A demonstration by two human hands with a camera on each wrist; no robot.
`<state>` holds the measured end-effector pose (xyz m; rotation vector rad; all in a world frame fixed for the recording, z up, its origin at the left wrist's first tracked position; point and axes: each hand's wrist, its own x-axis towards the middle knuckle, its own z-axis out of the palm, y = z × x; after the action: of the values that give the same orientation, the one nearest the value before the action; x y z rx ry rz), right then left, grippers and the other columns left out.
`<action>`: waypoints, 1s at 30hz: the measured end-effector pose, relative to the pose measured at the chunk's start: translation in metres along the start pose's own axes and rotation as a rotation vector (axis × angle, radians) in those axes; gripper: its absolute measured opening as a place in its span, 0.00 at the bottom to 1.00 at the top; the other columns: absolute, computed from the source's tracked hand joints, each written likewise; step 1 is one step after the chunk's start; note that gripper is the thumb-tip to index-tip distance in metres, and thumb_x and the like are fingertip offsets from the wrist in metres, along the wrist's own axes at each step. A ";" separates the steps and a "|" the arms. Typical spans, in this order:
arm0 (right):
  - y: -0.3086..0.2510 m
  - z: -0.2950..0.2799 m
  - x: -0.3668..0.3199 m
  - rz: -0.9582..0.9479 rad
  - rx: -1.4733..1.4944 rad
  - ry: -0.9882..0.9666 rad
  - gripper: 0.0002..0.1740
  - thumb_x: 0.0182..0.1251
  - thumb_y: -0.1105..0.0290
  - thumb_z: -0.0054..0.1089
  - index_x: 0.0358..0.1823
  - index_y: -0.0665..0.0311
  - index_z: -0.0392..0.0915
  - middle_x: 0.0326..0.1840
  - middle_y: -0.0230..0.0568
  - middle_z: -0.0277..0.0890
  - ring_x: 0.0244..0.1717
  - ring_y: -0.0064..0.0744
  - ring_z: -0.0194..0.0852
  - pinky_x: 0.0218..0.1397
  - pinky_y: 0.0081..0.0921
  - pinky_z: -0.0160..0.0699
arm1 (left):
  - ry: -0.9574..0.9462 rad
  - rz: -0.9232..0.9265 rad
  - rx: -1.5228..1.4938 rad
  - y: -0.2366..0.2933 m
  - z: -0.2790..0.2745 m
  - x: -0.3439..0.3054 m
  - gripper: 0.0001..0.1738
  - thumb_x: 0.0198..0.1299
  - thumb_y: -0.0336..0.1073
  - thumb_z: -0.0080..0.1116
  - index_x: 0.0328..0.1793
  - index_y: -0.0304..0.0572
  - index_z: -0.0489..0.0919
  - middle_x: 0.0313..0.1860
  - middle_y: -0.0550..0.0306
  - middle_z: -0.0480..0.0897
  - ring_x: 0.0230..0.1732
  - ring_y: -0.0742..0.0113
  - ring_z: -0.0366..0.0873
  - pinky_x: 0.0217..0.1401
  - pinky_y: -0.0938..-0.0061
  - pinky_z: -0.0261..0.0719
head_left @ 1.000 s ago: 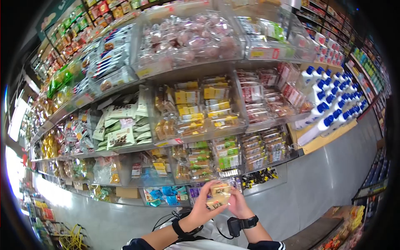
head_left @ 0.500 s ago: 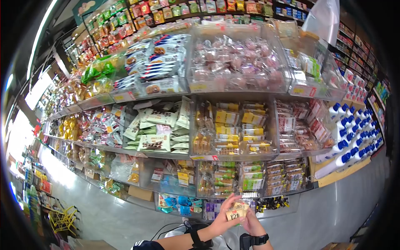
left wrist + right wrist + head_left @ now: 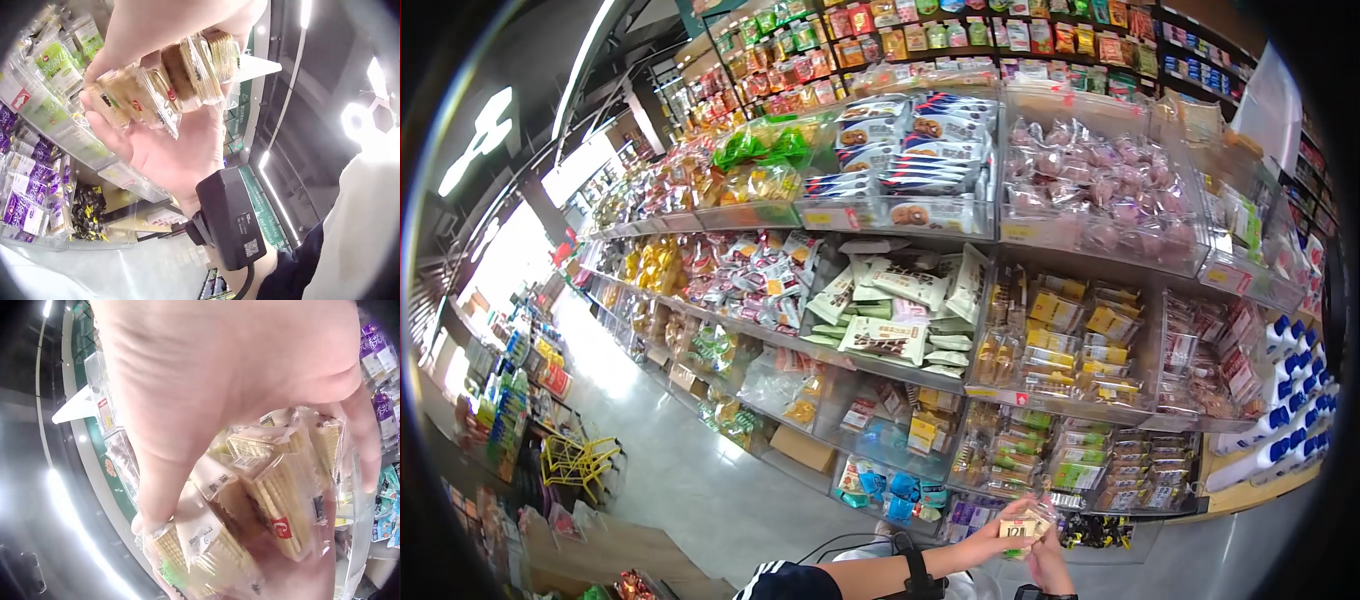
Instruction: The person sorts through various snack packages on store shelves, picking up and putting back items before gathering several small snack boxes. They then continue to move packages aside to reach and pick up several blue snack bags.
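Note:
Several small clear-wrapped biscuits (image 3: 1017, 534) are held between my two hands low in the head view; one label reads "12". My left hand (image 3: 984, 543) grips them from the left, and my right hand (image 3: 1050, 562) holds them from the right. In the left wrist view the wrapped biscuits (image 3: 169, 81) sit under my left hand (image 3: 169, 31), with the open palm side of my right hand (image 3: 178, 147) below. The right wrist view shows ridged biscuits (image 3: 281, 500) in crinkled wrappers, and my right hand (image 3: 225, 362) spans them with its thumb and fingers on either side.
A tiered snack display with clear bins stands in front: white-green packets (image 3: 885, 338), yellow-labelled packs (image 3: 1055, 345), pink-toned wrapped sweets (image 3: 1090, 190) and blue-white cookie packs (image 3: 920, 150). White bottles with blue caps (image 3: 1285, 400) stand at right. A yellow wire rack (image 3: 575, 460) sits at left.
The head view has swung left, so the shelves and hands appear further right. Both hands keep hold of the wrapped biscuits, which have turned; one "12" label shows now instead of two.

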<state>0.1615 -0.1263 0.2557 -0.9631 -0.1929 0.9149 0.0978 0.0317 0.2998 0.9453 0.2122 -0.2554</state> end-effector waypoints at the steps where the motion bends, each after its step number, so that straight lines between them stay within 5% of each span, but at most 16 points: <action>1: -0.007 0.008 0.002 -0.019 0.007 -0.019 0.48 0.62 0.66 0.62 0.77 0.52 0.40 0.71 0.38 0.55 0.68 0.37 0.60 0.69 0.34 0.61 | -0.001 0.018 0.008 0.003 0.000 -0.002 0.44 0.62 0.39 0.59 0.78 0.46 0.46 0.78 0.60 0.48 0.74 0.64 0.53 0.73 0.68 0.54; 6: -0.009 0.006 0.005 0.001 0.073 -0.042 0.47 0.61 0.69 0.62 0.76 0.52 0.42 0.70 0.39 0.58 0.67 0.37 0.61 0.66 0.33 0.66 | 0.035 0.096 0.024 0.001 -0.001 -0.001 0.45 0.62 0.39 0.59 0.78 0.47 0.45 0.79 0.60 0.46 0.77 0.65 0.47 0.75 0.69 0.51; 9: 0.006 -0.009 0.009 0.086 -0.007 0.063 0.38 0.63 0.74 0.53 0.73 0.55 0.48 0.67 0.39 0.60 0.66 0.36 0.63 0.65 0.33 0.67 | 0.047 0.080 0.008 0.003 -0.004 -0.003 0.45 0.61 0.39 0.59 0.78 0.48 0.46 0.72 0.58 0.59 0.72 0.67 0.57 0.72 0.71 0.56; 11: 0.007 -0.009 0.012 0.141 0.010 0.057 0.41 0.62 0.75 0.53 0.75 0.55 0.46 0.69 0.39 0.58 0.68 0.36 0.60 0.67 0.31 0.64 | 0.030 0.051 -0.042 0.001 -0.007 -0.002 0.43 0.62 0.37 0.59 0.78 0.49 0.47 0.65 0.59 0.67 0.66 0.69 0.64 0.67 0.72 0.64; 19: -0.040 0.021 0.013 0.158 -0.208 0.145 0.45 0.69 0.66 0.55 0.78 0.50 0.34 0.73 0.43 0.50 0.68 0.33 0.57 0.67 0.28 0.61 | 0.164 -0.060 -0.112 -0.003 -0.009 0.016 0.35 0.63 0.38 0.57 0.73 0.51 0.53 0.62 0.58 0.70 0.62 0.68 0.69 0.63 0.70 0.68; 22: -0.038 0.009 0.007 0.101 -0.253 0.245 0.44 0.69 0.65 0.55 0.78 0.52 0.36 0.71 0.43 0.54 0.67 0.33 0.58 0.66 0.28 0.62 | 0.140 -0.112 -0.156 -0.003 -0.003 0.025 0.34 0.63 0.40 0.58 0.72 0.50 0.55 0.62 0.59 0.70 0.61 0.70 0.69 0.63 0.72 0.67; 23: -0.038 0.009 0.004 0.024 -0.244 0.227 0.38 0.70 0.62 0.53 0.77 0.53 0.44 0.69 0.40 0.59 0.65 0.31 0.60 0.64 0.29 0.64 | 0.131 -0.136 -0.148 -0.002 0.000 0.029 0.34 0.63 0.40 0.58 0.72 0.50 0.55 0.62 0.59 0.70 0.61 0.70 0.69 0.63 0.72 0.67; 27: -0.034 -0.014 -0.013 0.207 -0.188 0.207 0.30 0.72 0.58 0.49 0.71 0.58 0.55 0.67 0.34 0.61 0.63 0.26 0.61 0.62 0.26 0.65 | 0.046 -0.170 0.018 -0.006 0.011 0.039 0.34 0.64 0.39 0.55 0.72 0.50 0.53 0.64 0.58 0.68 0.64 0.67 0.67 0.65 0.70 0.67; 30: -0.033 -0.028 -0.024 0.232 -0.002 0.189 0.31 0.72 0.59 0.49 0.72 0.59 0.55 0.65 0.35 0.63 0.63 0.26 0.62 0.61 0.25 0.66 | 0.050 -0.215 0.055 -0.021 0.013 0.045 0.33 0.64 0.40 0.56 0.71 0.49 0.54 0.63 0.59 0.69 0.63 0.68 0.67 0.65 0.71 0.66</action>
<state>0.1806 -0.1698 0.2704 -1.0822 0.0807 1.0280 0.1350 0.0045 0.2781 0.9848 0.3553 -0.4376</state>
